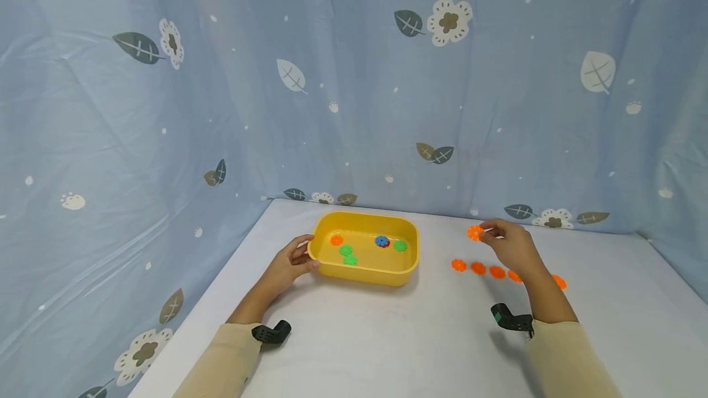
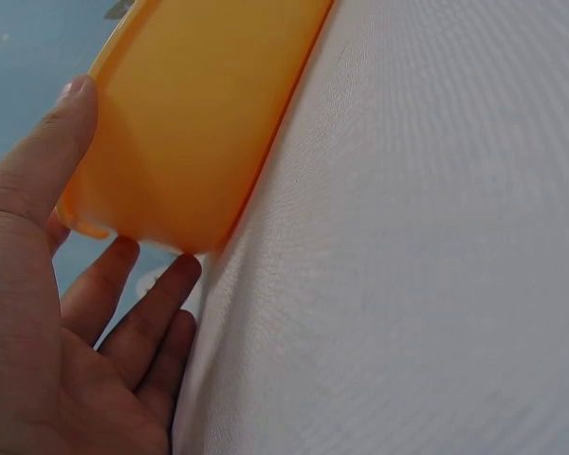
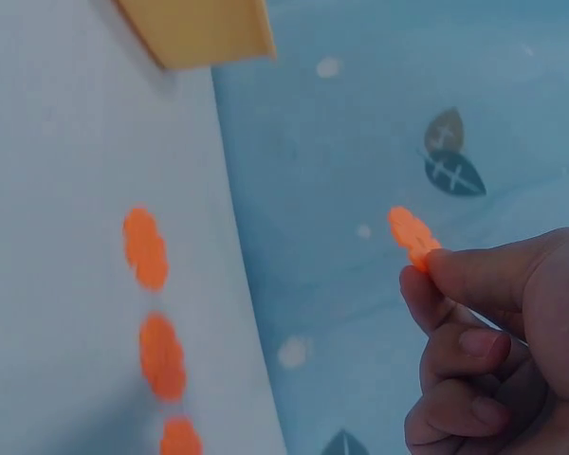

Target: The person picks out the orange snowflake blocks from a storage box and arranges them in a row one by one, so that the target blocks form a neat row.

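Note:
My right hand (image 1: 511, 247) pinches an orange flower-shaped disc (image 1: 474, 233) between thumb and index finger, raised above the white table. In the right wrist view the disc (image 3: 410, 232) stands out past the fingertips, and the other fingers are curled. Below that hand runs a row of several like orange discs (image 1: 478, 268), partly hidden by the wrist. At the left end of a yellow tub (image 1: 362, 274), my left hand (image 1: 286, 268) holds the corner, thumb along the near side and fingertips against the end wall (image 2: 156, 223).
Inside the tub lie an orange disc (image 1: 337, 240), several green discs (image 1: 401, 245), and a blue disc (image 1: 381, 241) overlapping a red one. A blue patterned curtain (image 1: 354, 109) hangs behind and to the left of the white table (image 1: 387, 343).

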`<move>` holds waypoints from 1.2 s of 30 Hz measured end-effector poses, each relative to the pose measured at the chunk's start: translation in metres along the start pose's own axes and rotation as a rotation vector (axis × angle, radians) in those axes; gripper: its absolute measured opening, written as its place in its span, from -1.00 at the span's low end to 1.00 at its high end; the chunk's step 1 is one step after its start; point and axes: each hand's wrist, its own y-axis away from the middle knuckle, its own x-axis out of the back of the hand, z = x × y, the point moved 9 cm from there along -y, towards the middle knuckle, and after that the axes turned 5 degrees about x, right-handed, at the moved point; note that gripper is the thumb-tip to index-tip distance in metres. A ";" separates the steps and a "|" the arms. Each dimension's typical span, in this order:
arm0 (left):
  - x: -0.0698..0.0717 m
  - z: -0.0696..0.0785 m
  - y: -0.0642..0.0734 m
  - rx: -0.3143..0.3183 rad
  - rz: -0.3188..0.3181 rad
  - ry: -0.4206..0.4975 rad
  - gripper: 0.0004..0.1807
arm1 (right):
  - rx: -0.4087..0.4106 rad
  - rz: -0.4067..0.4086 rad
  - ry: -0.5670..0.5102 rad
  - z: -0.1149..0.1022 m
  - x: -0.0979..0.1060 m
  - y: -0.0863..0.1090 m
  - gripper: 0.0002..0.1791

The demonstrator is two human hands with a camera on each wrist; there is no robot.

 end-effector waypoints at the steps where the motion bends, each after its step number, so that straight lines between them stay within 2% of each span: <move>1: 0.000 -0.001 0.000 0.001 0.002 -0.002 -0.16 | -0.009 0.003 0.000 0.003 0.002 0.002 -0.61; 6: 0.001 -0.002 -0.001 0.010 0.012 -0.012 -0.17 | -0.038 0.022 0.016 0.021 0.013 0.012 -0.61; 12: -0.001 -0.004 -0.002 0.000 -0.010 0.006 -0.16 | -0.072 0.045 0.060 0.045 0.028 0.029 -0.62; 18: 0.000 -0.003 -0.002 0.019 -0.007 0.000 -0.16 | -0.123 0.066 0.068 0.065 0.043 0.040 -0.58; 27: -0.005 0.024 0.012 0.041 -0.025 -0.032 -0.21 | -0.197 0.081 0.079 0.093 0.058 0.054 -0.57; 36: 0.000 -0.002 -0.002 0.028 -0.002 -0.009 -0.17 | -0.282 0.069 0.114 0.125 0.072 0.071 -0.55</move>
